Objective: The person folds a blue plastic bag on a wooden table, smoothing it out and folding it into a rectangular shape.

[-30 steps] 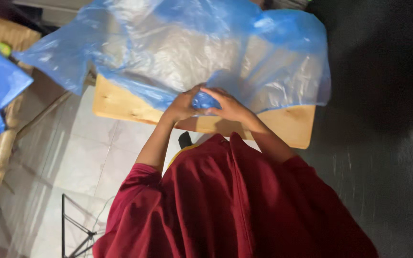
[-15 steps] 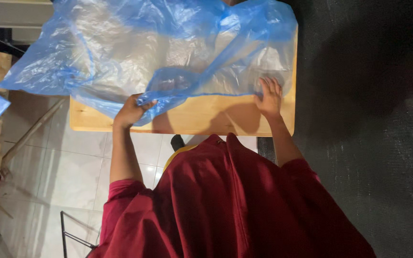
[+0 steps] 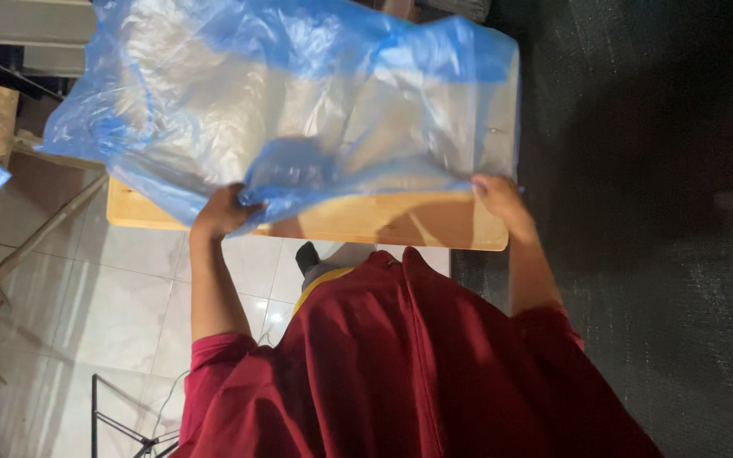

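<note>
Nearest the camera hangs a dark red garment [image 3: 400,365], filling the lower frame around 6 o'clock. Beyond it, the left hand [image 3: 224,210] sits at about 9 o'clock from the picture's centre, its fingers curled shut on the near edge of a blue translucent plastic bag [image 3: 299,110]. The right hand [image 3: 498,197], at roughly 3 o'clock, has its fingers pinching the bag's right near corner. Both hands lie well apart over a pale wooden surface [image 3: 366,222]. The bag spreads across that surface toward 12 o'clock, crumpled and puffed. White floor tiles [image 3: 112,297] show at 8 o'clock.
</note>
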